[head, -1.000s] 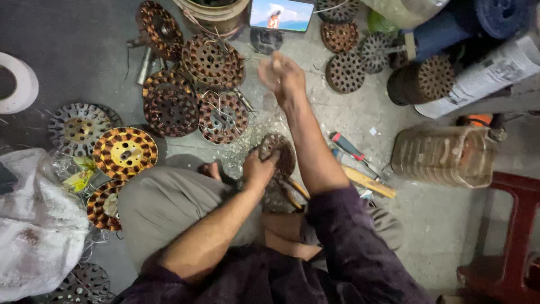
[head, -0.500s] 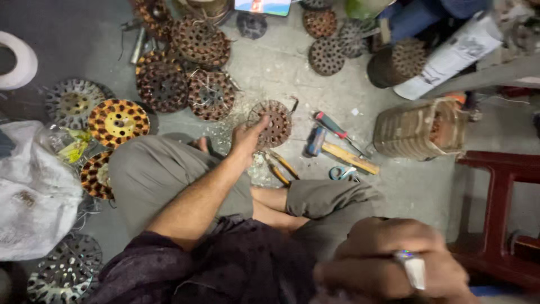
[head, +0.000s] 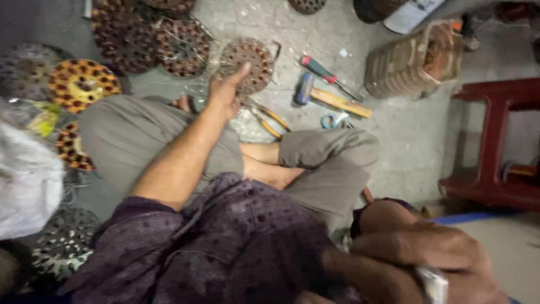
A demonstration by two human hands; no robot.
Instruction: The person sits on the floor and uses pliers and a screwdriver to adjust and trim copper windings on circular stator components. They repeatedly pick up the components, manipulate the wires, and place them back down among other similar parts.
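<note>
I sit cross-legged on a concrete floor. My left hand (head: 224,93) reaches forward past my knee and grips the near edge of a round rusty perforated metal disc (head: 253,59) that lies on the floor, with the thumb across it. My right hand (head: 427,253) is close to the camera at the bottom right, blurred, its fingers curled shut. A silvery ring-like thing (head: 434,284) shows on it. I see nothing else in that hand.
Just right of the disc lie yellow-handled pliers (head: 270,121), a red-handled screwdriver (head: 318,67) and a wooden-handled hammer (head: 337,101). Several more perforated discs (head: 183,48) lie at the left and back. A wire-wound cylinder (head: 410,62) and a red stool (head: 495,141) stand right; a white sack (head: 28,180) lies left.
My right hand came back from far ahead to right under the camera. My left hand moved the disc from my knee down to the floor. My view swung right and down.
</note>
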